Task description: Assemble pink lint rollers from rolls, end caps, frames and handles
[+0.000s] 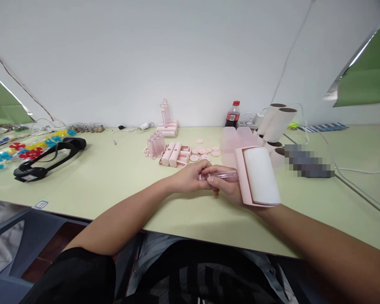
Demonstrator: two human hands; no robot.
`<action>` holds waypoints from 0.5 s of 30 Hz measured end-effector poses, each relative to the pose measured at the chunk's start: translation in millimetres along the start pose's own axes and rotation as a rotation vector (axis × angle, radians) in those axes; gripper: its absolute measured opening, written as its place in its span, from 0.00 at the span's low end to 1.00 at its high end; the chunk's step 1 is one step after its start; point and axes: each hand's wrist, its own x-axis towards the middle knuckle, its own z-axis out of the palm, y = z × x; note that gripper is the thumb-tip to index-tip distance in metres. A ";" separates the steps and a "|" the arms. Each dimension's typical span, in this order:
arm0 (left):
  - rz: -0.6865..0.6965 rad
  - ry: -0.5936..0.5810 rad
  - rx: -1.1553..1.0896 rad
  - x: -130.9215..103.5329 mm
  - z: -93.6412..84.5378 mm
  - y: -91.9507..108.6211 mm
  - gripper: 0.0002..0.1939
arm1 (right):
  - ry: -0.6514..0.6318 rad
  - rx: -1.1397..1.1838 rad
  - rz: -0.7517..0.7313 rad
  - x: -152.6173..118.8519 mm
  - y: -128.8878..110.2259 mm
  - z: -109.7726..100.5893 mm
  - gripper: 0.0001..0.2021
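A pink lint roller [261, 175] with a white roll lies sideways above the table, its clear pink handle [223, 175] pointing left. My right hand [229, 188] is wrapped round that handle close to the roller head. At the handle's far end, my left hand [193, 175] has its fingers closed about the tip. Just beyond my hands lie flat pink discs [202, 150] and pink roller frames [175, 154]. Clear pink handles [156, 143] stand bundled beside the frames.
Pink translucent covers [231, 139] and white paper rolls [280, 124] stand behind the roller. A cola bottle [232, 114] is near the wall. To the left lie a black headset-like strap [50, 158] and colourful flower shapes [31, 152]. White cables [361, 172] cross the right side.
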 end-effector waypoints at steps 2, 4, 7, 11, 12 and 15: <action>-0.001 0.008 0.001 -0.1 1.1 0.9 0.16 | -0.001 0.020 0.014 0.1 0.9 0.3 0.12; 0.004 0.010 -0.002 -0.2 1.9 1.6 0.16 | -0.007 0.049 0.018 0.6 3.1 0.5 0.14; 0.003 0.006 0.015 -0.5 2.2 1.9 0.16 | -0.012 0.068 0.010 1.4 6.9 0.4 0.16; 0.000 0.005 0.044 -0.8 2.1 1.2 0.16 | -0.019 0.075 -0.002 2.1 9.8 0.1 0.17; -0.003 0.009 0.058 -0.8 2.1 0.8 0.16 | -0.025 0.079 -0.005 2.2 10.1 0.1 0.17; -0.009 0.026 0.091 -0.8 2.6 -0.5 0.16 | -0.036 0.091 -0.007 2.1 10.9 0.3 0.17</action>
